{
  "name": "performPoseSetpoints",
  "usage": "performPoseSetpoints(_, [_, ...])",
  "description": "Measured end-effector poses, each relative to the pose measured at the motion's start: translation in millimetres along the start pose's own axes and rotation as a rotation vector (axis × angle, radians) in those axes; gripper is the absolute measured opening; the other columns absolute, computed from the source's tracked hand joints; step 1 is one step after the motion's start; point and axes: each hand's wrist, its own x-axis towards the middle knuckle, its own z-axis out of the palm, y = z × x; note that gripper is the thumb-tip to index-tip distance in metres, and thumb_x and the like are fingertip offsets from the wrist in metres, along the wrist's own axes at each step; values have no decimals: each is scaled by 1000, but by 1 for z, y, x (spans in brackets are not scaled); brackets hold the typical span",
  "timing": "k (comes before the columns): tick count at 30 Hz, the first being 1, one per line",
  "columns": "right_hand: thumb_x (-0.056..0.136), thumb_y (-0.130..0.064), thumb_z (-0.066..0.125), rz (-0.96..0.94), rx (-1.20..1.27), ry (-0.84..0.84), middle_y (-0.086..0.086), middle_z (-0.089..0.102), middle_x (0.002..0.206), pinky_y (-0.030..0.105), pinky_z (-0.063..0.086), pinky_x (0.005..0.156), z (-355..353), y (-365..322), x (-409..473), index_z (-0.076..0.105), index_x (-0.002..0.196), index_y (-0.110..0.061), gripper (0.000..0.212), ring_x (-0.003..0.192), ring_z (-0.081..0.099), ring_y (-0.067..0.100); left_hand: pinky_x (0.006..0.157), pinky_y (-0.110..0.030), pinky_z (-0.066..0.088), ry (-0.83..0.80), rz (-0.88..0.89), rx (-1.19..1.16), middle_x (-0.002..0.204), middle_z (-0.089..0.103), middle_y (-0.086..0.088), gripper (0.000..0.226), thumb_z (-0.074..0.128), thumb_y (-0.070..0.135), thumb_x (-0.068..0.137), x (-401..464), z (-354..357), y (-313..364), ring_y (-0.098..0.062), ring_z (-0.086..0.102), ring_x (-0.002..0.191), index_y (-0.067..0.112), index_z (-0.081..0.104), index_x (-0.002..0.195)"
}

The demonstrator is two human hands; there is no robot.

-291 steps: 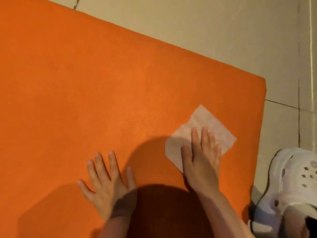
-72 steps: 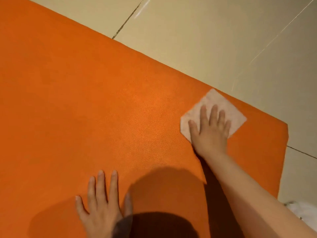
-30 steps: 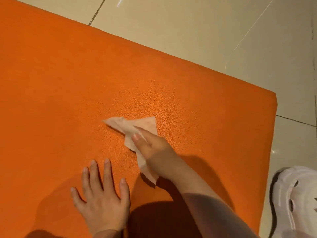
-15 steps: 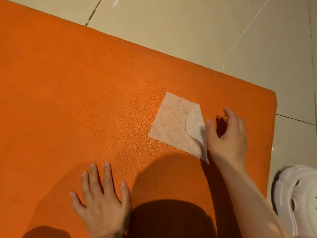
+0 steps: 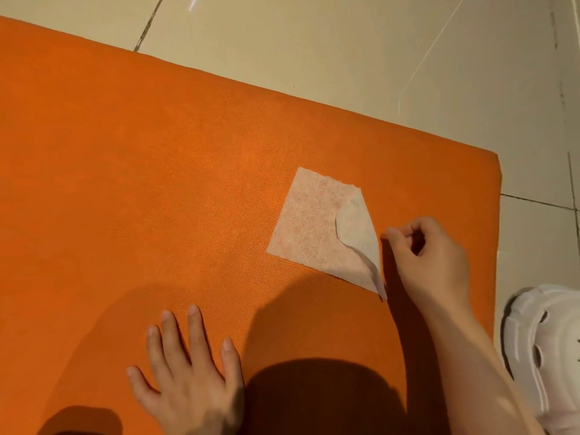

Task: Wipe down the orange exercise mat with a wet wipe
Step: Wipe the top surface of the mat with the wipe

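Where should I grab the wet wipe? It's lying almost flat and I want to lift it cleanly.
Pinch the folded-over corner flap of the wet wipe, coming from its right side, where the right hand is. That flap stands off the orange mat; the rest clings flat, likely hard to pinch.

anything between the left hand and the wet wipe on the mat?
Nothing: in the head view only bare orange mat, partly in shadow, separates the left hand, flat on the mat, from the wet wipe.
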Motion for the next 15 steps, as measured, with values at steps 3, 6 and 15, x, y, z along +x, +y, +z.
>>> performPoseSetpoints(3, [81,-45,72,-127,-107,-239,-19,47,90,28,33,66,1,2,-4,54,93,-32,26,83,45,11,109,-69,20,-16,3,-4,155,37,-16,63,37,44,90,1,0,-1,-36,31,143,17,40,147])
performPoseSetpoints(6, [72,-50,78,-167,-139,-284,-19,44,91,25,31,65,1,0,-6,52,95,-32,40,88,40,9,109,-69,16,-36,-30,-36,155,36,-16,65,34,46,89,1,-3,2,-35,30,143,18,43,146])
performPoseSetpoints(15, [86,-34,66,-132,-289,-204,-11,50,79,32,29,54,7,-13,-8,50,83,-24,19,75,49,17,108,-70,16,-59,-31,-29,156,34,-15,65,33,48,90,1,-3,0,-32,24,144,20,39,148])
